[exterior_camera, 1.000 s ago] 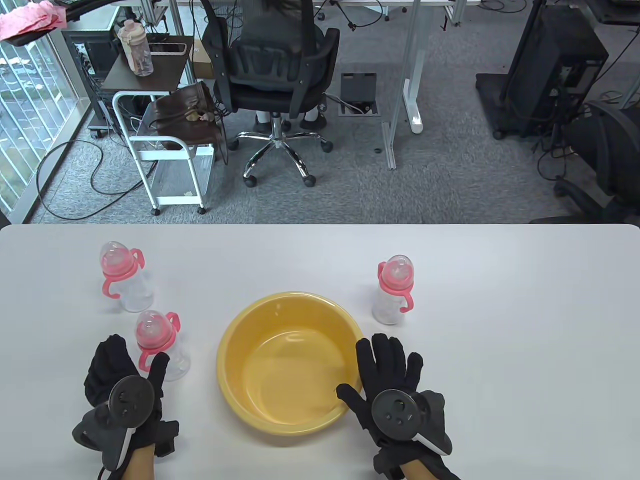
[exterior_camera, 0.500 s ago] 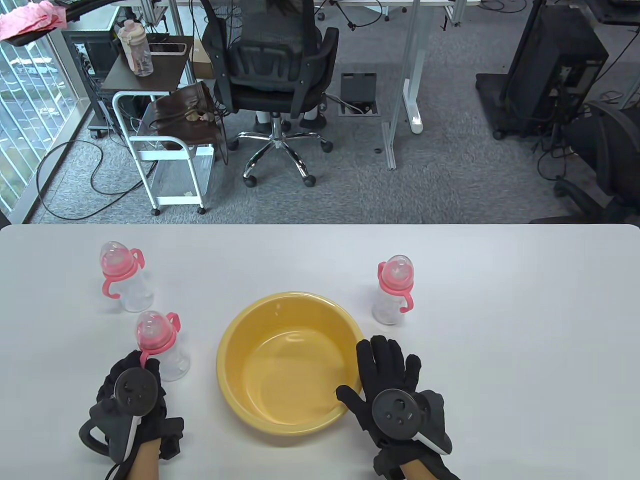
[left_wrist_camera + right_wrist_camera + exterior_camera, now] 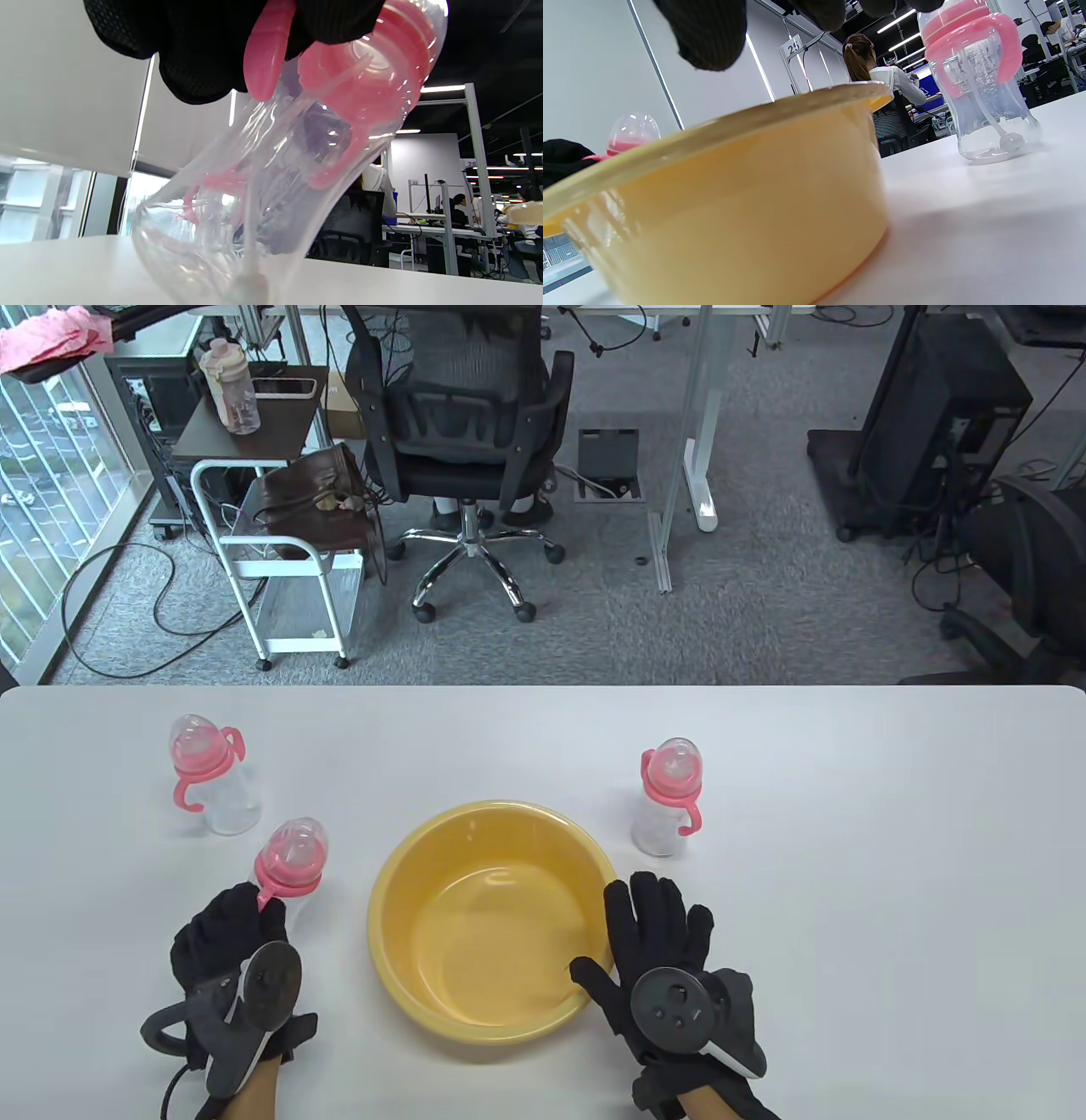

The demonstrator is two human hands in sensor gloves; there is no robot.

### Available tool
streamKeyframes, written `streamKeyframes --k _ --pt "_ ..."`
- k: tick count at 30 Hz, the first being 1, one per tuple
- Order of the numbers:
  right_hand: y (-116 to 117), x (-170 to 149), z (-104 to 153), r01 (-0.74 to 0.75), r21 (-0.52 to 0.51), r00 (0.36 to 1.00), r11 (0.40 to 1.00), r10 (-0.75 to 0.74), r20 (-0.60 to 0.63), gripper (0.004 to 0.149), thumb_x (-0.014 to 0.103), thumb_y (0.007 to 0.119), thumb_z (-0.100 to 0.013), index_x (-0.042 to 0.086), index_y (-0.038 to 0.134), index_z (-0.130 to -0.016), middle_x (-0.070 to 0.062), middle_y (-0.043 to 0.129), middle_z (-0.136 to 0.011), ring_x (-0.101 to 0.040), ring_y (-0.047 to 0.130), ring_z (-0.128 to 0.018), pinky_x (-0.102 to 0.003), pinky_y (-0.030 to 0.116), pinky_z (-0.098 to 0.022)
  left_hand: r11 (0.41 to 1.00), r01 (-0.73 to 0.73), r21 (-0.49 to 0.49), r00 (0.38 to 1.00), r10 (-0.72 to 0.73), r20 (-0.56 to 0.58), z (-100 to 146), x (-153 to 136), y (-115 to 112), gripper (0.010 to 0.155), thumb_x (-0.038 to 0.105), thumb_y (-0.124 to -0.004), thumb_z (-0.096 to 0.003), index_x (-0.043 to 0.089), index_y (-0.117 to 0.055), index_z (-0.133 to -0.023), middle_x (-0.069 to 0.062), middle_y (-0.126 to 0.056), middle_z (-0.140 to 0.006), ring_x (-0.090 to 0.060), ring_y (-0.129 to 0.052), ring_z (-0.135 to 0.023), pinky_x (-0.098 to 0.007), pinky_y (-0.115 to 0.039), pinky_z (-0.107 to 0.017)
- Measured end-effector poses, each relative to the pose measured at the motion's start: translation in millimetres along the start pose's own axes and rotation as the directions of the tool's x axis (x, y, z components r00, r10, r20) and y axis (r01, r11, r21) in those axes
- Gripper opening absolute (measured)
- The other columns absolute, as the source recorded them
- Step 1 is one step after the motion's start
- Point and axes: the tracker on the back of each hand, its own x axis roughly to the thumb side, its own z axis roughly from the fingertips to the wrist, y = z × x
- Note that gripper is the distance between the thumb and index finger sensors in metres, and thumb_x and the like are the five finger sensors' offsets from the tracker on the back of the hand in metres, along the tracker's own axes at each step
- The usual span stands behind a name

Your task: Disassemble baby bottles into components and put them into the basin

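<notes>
Pink-collared baby bottle held tilted in the left hand, left of the yellow basin.

Gloved fingers of that hand curl round the clear body and one pink handle; in the left wrist view the bottle leans, its base low over the white table, and whether it touches I cannot tell. Its long axis runs from the hand up and away toward the basin side, the domed cap farthest from the palm. The right hand lies flat on the table with fingers spread and straight, holding nothing, its thumb against the basin's right rim. It is the free hand, and the cap lies across the basin from it, so I judge it must cross over the bowl to twist off the top. Two more bottles stand upright: one at far left, one beyond the right hand.
</notes>
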Motion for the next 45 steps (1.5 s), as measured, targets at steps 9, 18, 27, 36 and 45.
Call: streamKeyframes --k 9,18,27,36,45 --pt "0.9 3.7 0.4 -0.014 -0.003 0.999 1.000 0.014 0.040 0.080 0.048 0.066 -0.060 0.004 0.031 -0.116 -0.037 0.020 -0.115 -0.066 0.029 -0.102 -0.079 0.025 -0.068 0.991 0.005 0.133 0.957 -0.043 0.286 10.6 37.4 31.1 0.041 0.036 -0.074 -0.0517 0.019 -0.071 -0.089 -0.010 -0.082 -0.084 -0.030 -0.088 -0.078 -0.056 -0.064 -0.071" --pt "2.4 14.5 2.5 -0.058 -0.021 0.989 0.998 0.060 0.131 0.080 0.047 0.067 -0.060 0.002 0.031 -0.115 -0.038 0.023 -0.114 -0.065 0.031 -0.101 -0.073 0.030 -0.072 0.976 0.003 0.216 0.824 -0.125 0.553 38.9 92.3 54.2 0.041 0.038 -0.075 -0.0515 0.022 -0.072 -0.089 -0.008 -0.082 -0.084 -0.027 -0.088 -0.076 -0.054 -0.064 -0.073" --pt "-8.4 51.8 -14.7 -0.228 -0.075 0.926 0.971 0.240 0.290 0.082 0.044 0.072 -0.058 0.004 0.028 -0.115 -0.036 0.029 -0.115 -0.064 0.038 -0.103 -0.074 0.035 -0.073 0.980 -0.064 0.188 0.773 -0.070 0.630 46.8 105.3 60.3 0.041 0.038 -0.076 -0.0509 0.023 -0.072 -0.089 -0.007 -0.082 -0.084 -0.026 -0.088 -0.078 -0.053 -0.063 -0.075" --pt "-23.8 95.1 -47.1 -0.171 0.000 0.906 0.985 0.157 0.394 0.092 0.051 0.078 -0.051 0.013 0.026 -0.117 -0.031 0.027 -0.118 -0.062 0.047 -0.106 -0.078 0.042 -0.073 0.974 -0.120 0.191 0.707 -0.052 0.706 56.3 112.4 65.8 0.041 0.038 -0.075 -0.0505 0.024 -0.072 -0.089 -0.006 -0.082 -0.084 -0.025 -0.088 -0.079 -0.052 -0.063 -0.076" --pt "-12.7 87.1 -47.7 -0.230 0.033 0.902 0.973 0.201 0.381 0.097 0.050 0.085 -0.047 0.013 0.027 -0.116 -0.033 0.046 -0.113 -0.048 0.089 -0.073 -0.050 0.084 -0.052 0.968 -0.161 0.191 0.660 -0.038 0.750 64.1 118.1 66.6 0.041 0.039 -0.076 -0.0504 0.024 -0.072 -0.088 -0.006 -0.083 -0.084 -0.025 -0.089 -0.078 -0.053 -0.064 -0.075"
